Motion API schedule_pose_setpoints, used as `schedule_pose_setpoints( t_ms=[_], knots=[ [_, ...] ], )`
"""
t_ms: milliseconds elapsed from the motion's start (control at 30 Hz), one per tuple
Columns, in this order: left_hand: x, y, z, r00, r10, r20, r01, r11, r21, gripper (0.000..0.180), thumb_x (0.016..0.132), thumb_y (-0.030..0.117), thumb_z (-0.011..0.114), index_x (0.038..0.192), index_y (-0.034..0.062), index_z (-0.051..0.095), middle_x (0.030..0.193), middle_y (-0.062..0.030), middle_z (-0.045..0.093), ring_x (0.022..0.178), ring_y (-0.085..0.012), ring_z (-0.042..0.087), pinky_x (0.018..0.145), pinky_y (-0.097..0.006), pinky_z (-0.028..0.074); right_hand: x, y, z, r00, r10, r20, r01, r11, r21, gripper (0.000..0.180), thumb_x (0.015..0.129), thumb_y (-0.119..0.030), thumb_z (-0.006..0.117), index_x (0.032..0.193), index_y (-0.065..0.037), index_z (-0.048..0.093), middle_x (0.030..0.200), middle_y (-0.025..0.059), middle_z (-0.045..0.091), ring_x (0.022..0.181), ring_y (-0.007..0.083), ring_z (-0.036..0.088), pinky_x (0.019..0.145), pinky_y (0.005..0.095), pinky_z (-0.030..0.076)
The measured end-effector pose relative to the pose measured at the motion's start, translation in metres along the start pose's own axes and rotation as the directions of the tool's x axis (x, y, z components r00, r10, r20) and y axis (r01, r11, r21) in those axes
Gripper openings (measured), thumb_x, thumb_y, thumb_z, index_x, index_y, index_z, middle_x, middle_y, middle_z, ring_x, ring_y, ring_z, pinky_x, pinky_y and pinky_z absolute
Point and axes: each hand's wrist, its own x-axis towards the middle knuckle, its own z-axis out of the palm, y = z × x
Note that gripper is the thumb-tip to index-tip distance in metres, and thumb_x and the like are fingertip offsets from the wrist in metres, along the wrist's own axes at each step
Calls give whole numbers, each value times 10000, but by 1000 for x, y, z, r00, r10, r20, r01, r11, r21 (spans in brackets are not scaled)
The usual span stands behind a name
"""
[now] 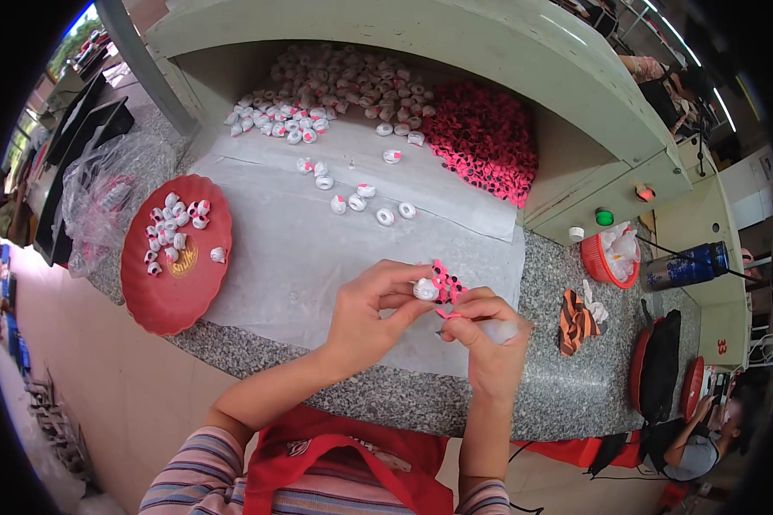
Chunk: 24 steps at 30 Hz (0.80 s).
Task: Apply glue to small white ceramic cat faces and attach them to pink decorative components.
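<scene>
Left hand [371,311] pinches a round white piece [425,289] above the white paper sheet [275,273] (bare leftward); right hand [492,354], near the sheet's edge, clasps a translucent bottle [501,330].

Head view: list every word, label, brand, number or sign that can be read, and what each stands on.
Printed text is located here, not copied.
Red number: legible, on the pale green cabinet at the right.
Gold marking: on the red plate, too small to read.
White lettering: on the red apron, too folded to read.
Blue bottle: pale markings, too blurred to tell.
</scene>
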Motion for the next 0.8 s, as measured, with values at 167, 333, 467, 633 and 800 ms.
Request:
schedule_pose_setpoints(
  t_ms=[167,333,467,633,800],
  knots=[
    [-4,-2,4,990,127,66,-128,992,15,369,727,-130,564,1075,-15,529,1048,-132,497,969,-202,542,807,-276,502,1,13,5,998,-9,-66,8,1000,-24,99,692,55,644,759,22,580,785,93,549,626,138,537,508,235,451],
    [-2,2,7,994,95,45,-89,989,-119,342,732,-109,572,1055,1,559,1071,-123,508,1001,-201,535,825,-292,500,-1,22,4,990,-62,-130,51,995,-87,96,696,51,645,753,18,575,776,84,549,620,130,531,507,233,446],
    [-1,-1,-1,994,44,102,-16,965,-262,311,768,-105,539,1071,-35,540,1112,-140,495,1041,-207,509,874,-301,465,-1,18,8,986,-30,-165,12,994,-106,115,694,48,648,778,17,576,788,80,553,634,114,534,508,224,450],
    [-1,2,-2,991,15,136,28,951,-309,288,785,-101,515,1065,-38,544,1123,-162,500,1033,-223,516,863,-304,459,1,11,5,999,29,-26,-33,986,-163,215,677,76,644,882,26,601,807,78,560,654,106,539,523,216,460],
    [-2,5,2,990,58,127,-31,978,-206,268,791,-86,517,1051,-33,550,1109,-175,516,1009,-225,528,836,-307,461,1,7,1,999,-49,15,51,977,-208,248,665,109,631,901,35,616,821,79,566,693,112,550,563,207,458]
  ],
)
